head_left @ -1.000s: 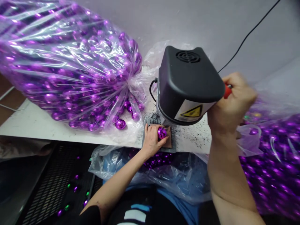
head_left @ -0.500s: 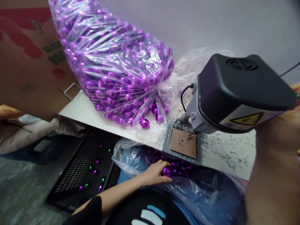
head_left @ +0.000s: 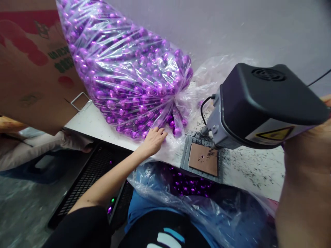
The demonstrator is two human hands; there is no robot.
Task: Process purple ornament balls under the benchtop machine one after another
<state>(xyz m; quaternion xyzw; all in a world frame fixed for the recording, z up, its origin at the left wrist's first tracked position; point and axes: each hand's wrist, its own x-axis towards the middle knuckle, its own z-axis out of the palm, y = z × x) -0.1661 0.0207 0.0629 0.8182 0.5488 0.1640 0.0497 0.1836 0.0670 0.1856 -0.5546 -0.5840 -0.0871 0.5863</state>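
Observation:
My left hand is at the mouth of the big clear bag of shiny purple balls, on the table's front part. Its fingers bend down together, and what lies beneath them is hidden. Loose purple balls show in the plastic just right of the fingertips. Of my right arm, the forearm rises along the right edge; part of my right hand shows beyond the machine's black head, its fingers hidden. Below the head sits a brown square plate with a small hole.
An open plastic bag of purple balls lies across my lap. Dark shavings litter the white table. At left are a cardboard box, a black crate with a few small balls, and another person's leg.
My left hand has moved from the lap bag up and left onto the table, over the spot where a loose purple ball lay. My right arm has hardly moved.

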